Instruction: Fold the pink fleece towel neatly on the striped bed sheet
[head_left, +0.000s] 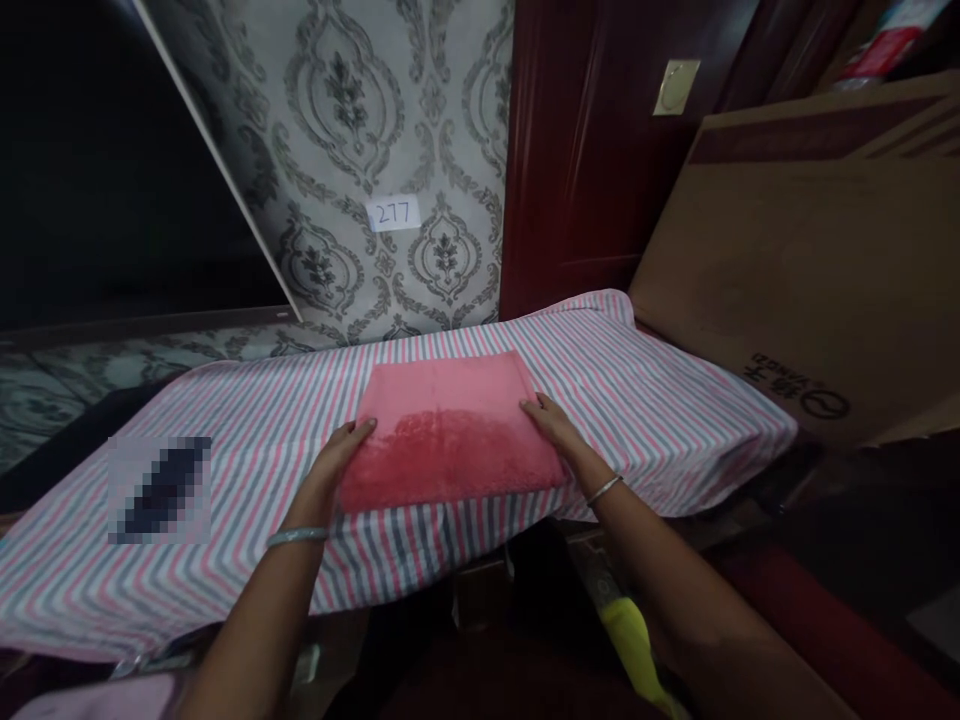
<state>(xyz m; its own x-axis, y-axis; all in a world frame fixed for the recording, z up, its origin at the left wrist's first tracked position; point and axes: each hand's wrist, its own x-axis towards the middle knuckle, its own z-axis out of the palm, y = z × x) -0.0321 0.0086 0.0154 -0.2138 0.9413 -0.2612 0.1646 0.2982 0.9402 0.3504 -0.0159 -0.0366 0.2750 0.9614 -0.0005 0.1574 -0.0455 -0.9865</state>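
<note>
A pink towel (446,400), folded into a rectangle, lies flat on a striped cloth, its front half showing a darker red patch. My left hand (341,458) grips its left edge, thumb on top and the other fingers mostly hidden. At the right edge my right hand (555,425) holds the towel the same way, fingertips partly out of sight. Under the towel, the pink, grey and white striped cloth (262,430) drapes over a table-like surface and hangs down at the front.
A dark blurred object (161,490) lies on the cloth at the left. Behind it stands a large black screen (127,170). A big cardboard box (810,270) borders the right side. Something yellow-green (630,640) sits below, near my right forearm.
</note>
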